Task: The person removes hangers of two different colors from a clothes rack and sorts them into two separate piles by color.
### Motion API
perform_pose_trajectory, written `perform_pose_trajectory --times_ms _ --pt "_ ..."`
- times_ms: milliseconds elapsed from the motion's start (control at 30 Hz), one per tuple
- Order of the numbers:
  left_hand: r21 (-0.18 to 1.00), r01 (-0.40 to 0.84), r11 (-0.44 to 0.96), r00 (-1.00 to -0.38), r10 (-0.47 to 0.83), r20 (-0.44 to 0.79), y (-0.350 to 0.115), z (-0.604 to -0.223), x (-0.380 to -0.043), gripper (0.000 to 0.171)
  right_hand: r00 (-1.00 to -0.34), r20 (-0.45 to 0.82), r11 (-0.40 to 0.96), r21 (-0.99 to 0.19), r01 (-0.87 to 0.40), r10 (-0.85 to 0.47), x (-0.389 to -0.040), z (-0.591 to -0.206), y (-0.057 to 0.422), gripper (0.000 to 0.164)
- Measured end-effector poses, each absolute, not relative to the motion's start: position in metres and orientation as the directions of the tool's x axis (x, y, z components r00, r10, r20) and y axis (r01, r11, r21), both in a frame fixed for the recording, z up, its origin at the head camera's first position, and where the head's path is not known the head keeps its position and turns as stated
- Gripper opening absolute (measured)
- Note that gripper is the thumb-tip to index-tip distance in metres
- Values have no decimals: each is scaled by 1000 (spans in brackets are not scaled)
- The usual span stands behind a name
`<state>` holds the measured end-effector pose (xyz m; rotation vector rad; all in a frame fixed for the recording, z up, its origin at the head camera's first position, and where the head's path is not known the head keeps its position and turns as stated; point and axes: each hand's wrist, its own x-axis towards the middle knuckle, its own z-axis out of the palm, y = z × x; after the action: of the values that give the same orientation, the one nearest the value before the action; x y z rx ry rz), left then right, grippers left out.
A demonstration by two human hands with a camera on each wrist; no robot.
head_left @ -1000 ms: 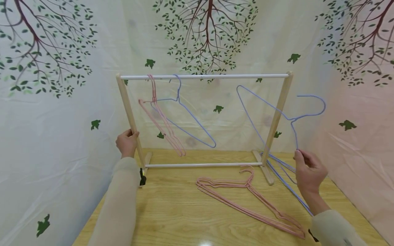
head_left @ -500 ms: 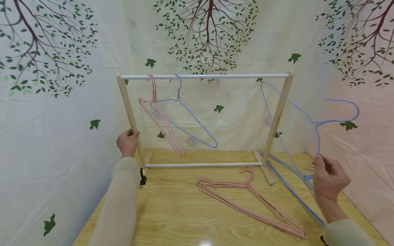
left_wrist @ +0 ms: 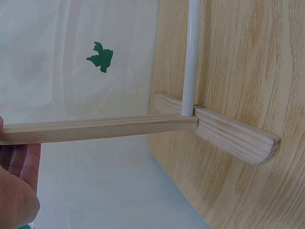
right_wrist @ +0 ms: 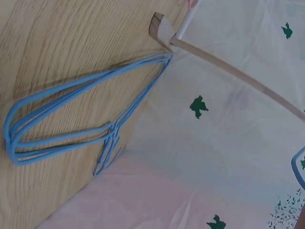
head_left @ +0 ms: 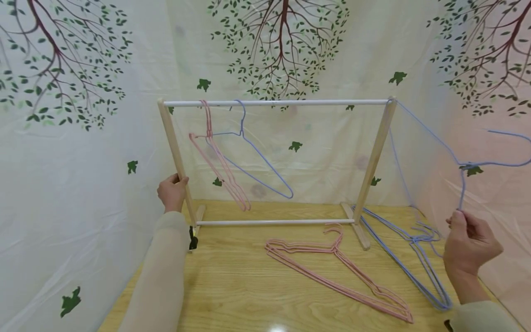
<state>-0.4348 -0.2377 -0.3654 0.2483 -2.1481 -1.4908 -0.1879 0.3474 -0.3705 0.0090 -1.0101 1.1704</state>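
Observation:
My left hand (head_left: 171, 192) grips the left wooden upright (head_left: 171, 138) of a small clothes rack; in the left wrist view the fingers (left_wrist: 29, 167) wrap under that post. Off to the right, my right hand (head_left: 472, 246) pinches a blue clothes hanger (head_left: 469, 164) by one shoulder. Its hook points right, and its far corner overlaps the top of the right upright (head_left: 375, 157). From the white top bar (head_left: 315, 103) hang pink hangers (head_left: 209, 124) and one blue hanger (head_left: 241, 122), all toward the left end.
Several pink hangers (head_left: 334, 250) lie stacked on the wooden table (head_left: 232, 276) in front of the rack. Right of its foot (head_left: 361, 235) lies a pile of blue hangers (head_left: 418, 239). Cloth walls (head_left: 265, 157) with printed trees and leaves enclose the table.
My right hand has moved to the right with the blue hanger, away from the rack, uncovering the blue pile on the table. My left hand stays on the upright.

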Motion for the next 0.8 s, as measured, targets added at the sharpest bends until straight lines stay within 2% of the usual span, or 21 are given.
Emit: perform_pose_trajectory --times_ms 167,367,600,800 --pt "913 135 385 -853 -424 305 -237 -365 -435 35 28 625 432 -506 -746 780 -184 -373 362 16" --pt "918 136 373 -855 -423 299 -237 -365 -434 35 21 601 433 -552 -712 799 -178 -375 370 15" --pt "915 134 380 -853 -426 301 -237 -362 -432 35 -21 614 530 -697 -483 789 -173 -387 374 11" --pt "912 136 387 -854 -420 306 -237 -362 -431 35 -84 612 544 -750 -377 786 -177 -407 387 11"
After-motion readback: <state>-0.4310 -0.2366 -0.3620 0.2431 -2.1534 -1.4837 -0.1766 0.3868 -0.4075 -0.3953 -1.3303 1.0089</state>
